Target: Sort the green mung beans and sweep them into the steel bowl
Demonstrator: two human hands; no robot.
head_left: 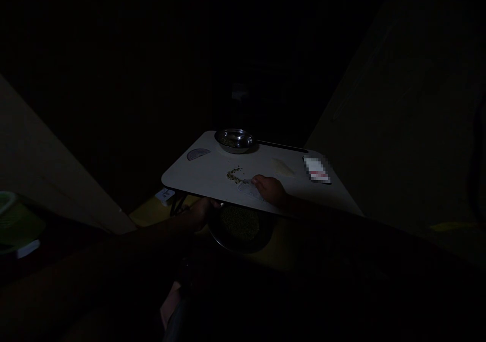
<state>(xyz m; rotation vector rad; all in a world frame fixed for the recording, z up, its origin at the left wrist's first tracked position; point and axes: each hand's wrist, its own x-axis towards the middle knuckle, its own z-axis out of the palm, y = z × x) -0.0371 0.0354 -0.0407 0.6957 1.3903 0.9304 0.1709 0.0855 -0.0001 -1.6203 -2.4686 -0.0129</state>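
Observation:
My right hand (270,190) is closed on a clear plastic protractor (248,188), which lies low against the white tabletop (190,177). Just beyond its edge is a loose scatter of small greenish seeds (233,175). Below the table's near edge, my left hand (205,212) is closed at the rim of a wide metal bowl (214,233). Many green seeds (241,223) fill that bowl, and the table edge hides its far side. Darkness obscures the left fingertips.
A shiny steel bowl (236,142) stands at the table's back, with some contents inside. A second protractor (198,154) lies at left. A pale flat patch (283,167) and a pixelated phone-like object (317,170) are at right. A green container (17,223) sits far left.

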